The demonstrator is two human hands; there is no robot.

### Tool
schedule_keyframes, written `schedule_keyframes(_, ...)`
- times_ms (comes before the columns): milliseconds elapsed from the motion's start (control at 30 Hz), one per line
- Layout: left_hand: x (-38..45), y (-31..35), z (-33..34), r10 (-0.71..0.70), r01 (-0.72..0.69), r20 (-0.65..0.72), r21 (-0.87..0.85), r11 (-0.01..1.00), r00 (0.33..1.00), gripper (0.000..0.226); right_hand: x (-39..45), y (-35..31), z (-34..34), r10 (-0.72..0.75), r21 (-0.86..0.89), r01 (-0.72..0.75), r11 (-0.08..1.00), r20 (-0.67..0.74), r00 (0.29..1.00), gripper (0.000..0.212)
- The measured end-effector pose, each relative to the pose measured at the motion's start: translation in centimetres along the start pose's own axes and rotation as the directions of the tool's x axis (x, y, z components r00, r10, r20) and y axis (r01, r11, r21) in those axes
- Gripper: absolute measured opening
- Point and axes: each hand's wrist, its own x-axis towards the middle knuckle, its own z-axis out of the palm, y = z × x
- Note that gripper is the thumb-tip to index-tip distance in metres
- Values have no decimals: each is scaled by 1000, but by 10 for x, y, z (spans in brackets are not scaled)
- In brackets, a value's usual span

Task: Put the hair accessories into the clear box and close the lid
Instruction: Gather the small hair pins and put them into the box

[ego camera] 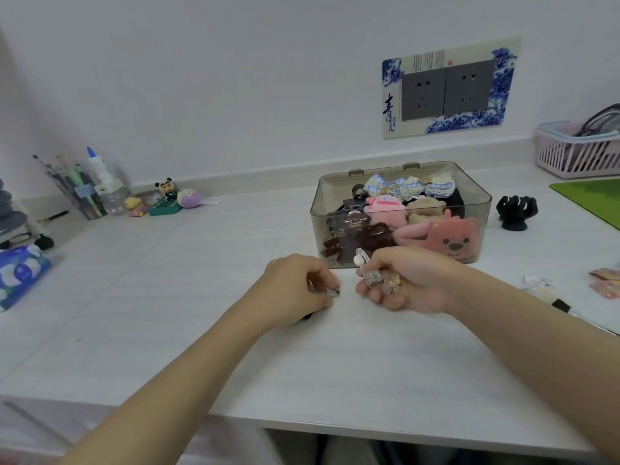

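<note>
Left hand [298, 290]: low on the worktop [201, 263], fingers curled, grip pinching a small shiny clip [332, 293] at the fingertips.
Right hand [409, 280]: just right of the left one, palm turned partly up, grip closed round a clear clip [369, 268] that sticks up past the thumb; a few small pale bits lie in the palm, too small to make out.
Box [483, 203]: clear, smoky-tinted, standing on the worktop just behind the hands, top open; the lid itself I cannot make out, only two hinges at the back rim.
In the box: brown claw clips [352, 239] at the front left, a pink plush clip [446, 238] with a face at the front right, a smaller pink plush [385, 208] and a beige one behind, lace bows [409, 186] along the back.
Black claw clip [516, 211]: on the worktop just right of the box, outside it.
Right edge: small packets [607, 283] and a brush [567, 307] on the worktop, a green mat [593, 196], a pink basket [577, 152] by the wall.
Left side: a pen holder [80, 193], small figurines [164, 196], a tissue pack [20, 273].
Wall: double socket [446, 88] in a blue-and-white frame.
</note>
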Motion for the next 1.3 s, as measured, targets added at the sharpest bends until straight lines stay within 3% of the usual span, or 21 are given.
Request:
schedule_keyframes(133,-2,4,-10,16,-27,-87,-117,993,996,15,0,3,2,21,56,-24,998,45,999,18)
schedule_keyframes(233,-2,14,-20,61,-85,-99,-261,962,993,20,-1,4,5,42,114,-61,992,160,986,22)
schedule_keyframes(433,1,31,-11,122,-167,-144,-363,917,982,22,-1,2,10,23,411,-184,893,367,930,42)
schedule_keyframes(567,11,36,-16,96,-214,-271,-452,866,958,10,-7,-9,4,-21,568,-159,808,297,955,30)
schedule_keyframes(633,16,36,-20,87,-215,-299,-427,878,950,10,-12,-18,0,-33,598,-123,792,243,969,28)
schedule_keyframes(700,20,33,-25,74,-158,-273,-299,941,959,11,-16,-28,-5,-64,599,-82,797,218,974,28)
schedule_keyframes(800,25,25,-26,-11,14,-81,37,999,997,6,-19,-42,-12,-117,593,-13,805,181,976,27)
schedule_keyframes(867,26,20,-18,-79,76,18,129,989,997,21,-19,-47,-14,-136,597,7,802,172,976,27)
schedule_keyframes(967,28,13,-2,-78,71,60,114,991,995,36,-17,-48,-12,-141,595,18,803,160,977,27)
schedule_keyframes(1167,32,5,6,-25,27,69,-32,999,997,27,-16,-41,-11,-132,568,34,822,132,982,27)
schedule_keyframes(1300,27,3,8,13,-12,51,-10,1000,999,17,-15,-35,-15,-114,570,32,821,110,987,28)
